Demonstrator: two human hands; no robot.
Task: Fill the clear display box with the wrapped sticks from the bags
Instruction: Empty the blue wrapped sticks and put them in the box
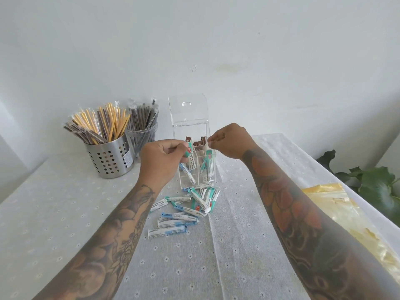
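Head view: we load sticks into the box.

Our left hand (161, 158) pinches a teal stick (188, 150) over the box (195, 135), lid up; our right hand (229, 140) pinches a white wrapper end at its rim. More sticks (184, 210) lie loose on the table (43, 213) just before it. We judge them light, thin and bendy, best pinched near one end.

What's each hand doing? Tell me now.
Left hand: closed, pinching a teal wrapped stick.
Right hand: closed, pinching a wrapped stick's end.
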